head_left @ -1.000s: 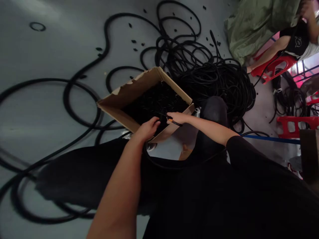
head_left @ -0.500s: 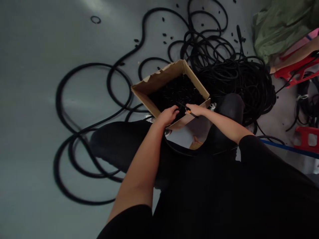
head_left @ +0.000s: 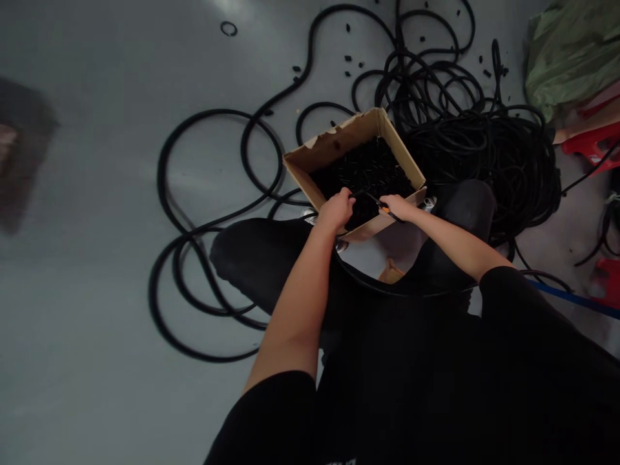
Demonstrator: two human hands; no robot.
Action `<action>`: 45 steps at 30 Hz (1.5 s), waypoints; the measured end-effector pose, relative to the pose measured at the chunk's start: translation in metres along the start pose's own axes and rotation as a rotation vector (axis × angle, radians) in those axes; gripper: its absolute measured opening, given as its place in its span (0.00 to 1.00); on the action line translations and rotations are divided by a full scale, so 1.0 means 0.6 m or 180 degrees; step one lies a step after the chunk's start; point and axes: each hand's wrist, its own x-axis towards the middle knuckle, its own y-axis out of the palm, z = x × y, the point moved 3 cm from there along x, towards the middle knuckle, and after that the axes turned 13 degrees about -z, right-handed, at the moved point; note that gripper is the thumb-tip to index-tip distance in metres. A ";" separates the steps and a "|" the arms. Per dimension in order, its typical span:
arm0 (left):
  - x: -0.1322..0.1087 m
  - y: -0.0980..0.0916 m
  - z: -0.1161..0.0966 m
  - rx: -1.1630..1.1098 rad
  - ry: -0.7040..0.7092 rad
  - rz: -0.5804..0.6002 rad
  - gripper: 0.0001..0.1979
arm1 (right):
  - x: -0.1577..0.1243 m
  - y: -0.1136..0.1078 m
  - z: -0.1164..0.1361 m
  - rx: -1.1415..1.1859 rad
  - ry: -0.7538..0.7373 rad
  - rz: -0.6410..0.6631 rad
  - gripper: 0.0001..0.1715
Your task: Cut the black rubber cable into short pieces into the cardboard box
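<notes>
Left hand [head_left: 336, 210] is clenched at the near rim of the cardboard box [head_left: 339, 139]; what it grips cannot be determined. Right hand [head_left: 401, 206] grasps an orange-handled tool [head_left: 384, 209]. A thin black strand [head_left: 365, 194] spans both hands. Progress: black cut pieces [head_left: 368, 171] cover the box floor; a large hose tangle [head_left: 484, 148] at 2 o'clock remains whole. Versus one second earlier, both hands keep position; the view sits farther back.

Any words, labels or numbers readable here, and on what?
No text can be read.
cardboard box: no print shows on its walls.
green sack: no legible marking.
black shirt, bottom edge: faint pale marks, too dim to read.
orange-handled tool in the right hand: too small to tell.
</notes>
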 end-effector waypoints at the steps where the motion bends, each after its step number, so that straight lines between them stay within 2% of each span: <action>1: 0.003 -0.001 0.001 -0.0090 -0.0042 -0.0033 0.26 | -0.002 -0.001 0.000 0.0122 0.0086 0.0010 0.11; 6: 0.009 0.005 0.001 -0.0360 -0.0182 0.0069 0.26 | -0.010 0.009 -0.009 0.0844 0.0560 0.0424 0.13; 12: 0.012 0.036 0.004 -0.0902 -0.0005 0.0250 0.20 | -0.006 0.028 -0.011 0.1346 0.0193 0.0635 0.13; 17: 0.020 0.054 0.011 -0.1242 0.0098 0.0329 0.08 | 0.001 0.032 -0.016 0.1220 0.0374 0.0649 0.14; 24: 0.017 0.049 0.009 -0.1376 0.0318 0.0427 0.12 | 0.006 0.037 -0.021 0.1208 0.0087 0.0535 0.10; 29: 0.015 0.046 0.006 -0.0971 0.0505 0.0355 0.17 | 0.009 0.032 -0.020 0.0935 -0.0014 0.0495 0.08; 34: 0.011 0.040 0.003 -0.0435 0.0540 0.0203 0.24 | 0.006 0.021 -0.008 0.0165 0.0137 0.0425 0.04; 41: 0.004 0.028 -0.003 -0.0228 0.0193 0.0109 0.24 | -0.006 0.010 0.018 -0.0468 -0.0071 0.0356 0.16; 45: 0.001 0.022 -0.001 -0.0362 0.0018 0.0090 0.26 | -0.001 0.005 0.008 -0.0544 0.0071 0.0238 0.15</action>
